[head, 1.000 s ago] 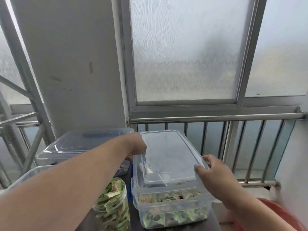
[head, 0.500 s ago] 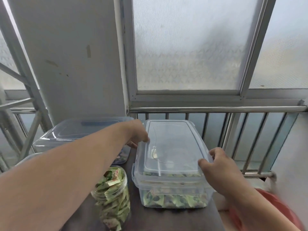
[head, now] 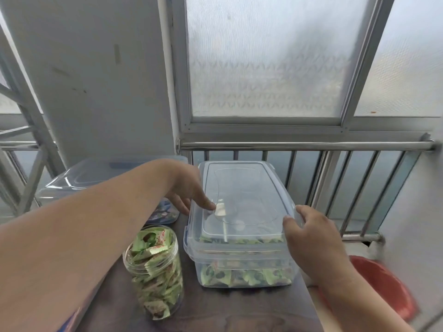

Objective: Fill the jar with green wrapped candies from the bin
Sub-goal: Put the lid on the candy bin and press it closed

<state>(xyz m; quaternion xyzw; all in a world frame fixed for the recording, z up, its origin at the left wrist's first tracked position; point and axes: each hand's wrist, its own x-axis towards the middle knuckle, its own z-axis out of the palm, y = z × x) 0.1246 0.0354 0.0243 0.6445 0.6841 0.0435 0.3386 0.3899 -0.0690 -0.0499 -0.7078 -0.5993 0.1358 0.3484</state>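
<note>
Both hands are on the bin (head: 242, 259), a clear lidded box sitting on the dark tabletop (head: 215, 315). The left hand (head: 189, 190) lies relaxed at the lid (head: 242, 195), fingers straight, fingertips pressing its left edge. The right hand (head: 309, 236) curls over the lid's near right corner, fingers hooked on the rim. Green wrapped candies (head: 244, 276) show through the bin wall below the right hand. Just beneath the left forearm stands the jar (head: 154, 271), open-topped and packed to the mouth with the same green wrappers. Beyond the left hand, touching nothing I can make out, sits a second clear container (head: 96, 180). Off past the right wrist, lower down, there's a red basin (head: 383, 288).
</note>
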